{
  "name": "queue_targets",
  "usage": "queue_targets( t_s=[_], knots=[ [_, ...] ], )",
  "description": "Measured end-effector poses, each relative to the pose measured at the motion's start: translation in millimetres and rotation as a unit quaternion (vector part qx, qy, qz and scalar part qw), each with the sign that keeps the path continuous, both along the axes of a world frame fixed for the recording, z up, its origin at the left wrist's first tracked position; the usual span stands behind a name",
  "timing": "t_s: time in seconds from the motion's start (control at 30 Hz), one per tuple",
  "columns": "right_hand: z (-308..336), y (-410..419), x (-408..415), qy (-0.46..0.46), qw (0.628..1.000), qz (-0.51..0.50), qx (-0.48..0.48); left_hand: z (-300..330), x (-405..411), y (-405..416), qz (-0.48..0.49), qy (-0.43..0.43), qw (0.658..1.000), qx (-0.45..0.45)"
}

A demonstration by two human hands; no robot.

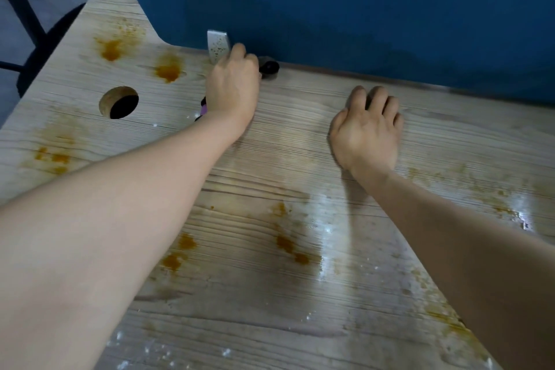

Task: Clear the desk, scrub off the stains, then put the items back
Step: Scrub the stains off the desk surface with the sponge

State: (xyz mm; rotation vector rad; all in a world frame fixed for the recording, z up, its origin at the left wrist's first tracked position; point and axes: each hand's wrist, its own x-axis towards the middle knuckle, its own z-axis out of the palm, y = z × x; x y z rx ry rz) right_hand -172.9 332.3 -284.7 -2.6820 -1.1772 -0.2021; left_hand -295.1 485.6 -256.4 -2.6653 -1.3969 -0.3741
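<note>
Stained desk (270, 294) under both hands: left grip (232, 90) tight around scraper (217, 45), blade beyond knuckles; right grip (368, 129) loosely curled, empty

No text, label, brand, number or sign can be read anywhere on the desk (300, 135) (its wood-grain top carries only orange stains), nor on the scraper blade (217, 45) at its far edge, nor on the blue wall (360, 9) behind it.
</note>
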Motion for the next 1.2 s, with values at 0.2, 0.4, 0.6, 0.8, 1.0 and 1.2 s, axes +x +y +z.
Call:
queue_targets(
  t_s=[0.2, 0.4, 0.6, 0.8, 1.0, 1.2],
  knots=[
    [2, 2, 0, 0.006, 1.000, -0.001, -0.002, 4, 23, -53, -0.071, -0.060, 0.989, -0.117],
    [0, 0, -1, -0.012, 1.000, 0.002, 0.006, 10, 3, -21, -0.103, -0.023, 0.985, -0.135],
    [0, 1, -1, -0.005, 1.000, 0.000, 0.001, 4, -3, -8, -0.012, -0.015, 0.997, -0.081],
    [1, 2, -1, -0.003, 1.000, 0.001, 0.000, 5, -18, -14, -0.046, -0.032, 0.994, -0.089],
    [0, 1, 0, -0.002, 1.000, 0.001, 0.000, 2, -21, -12, -0.060, 0.039, 0.995, -0.069],
    [-1, 0, -1, -0.005, 1.000, -0.002, -0.004, -3, -2, -16, -0.014, 0.039, 0.998, -0.043]
  ],
)
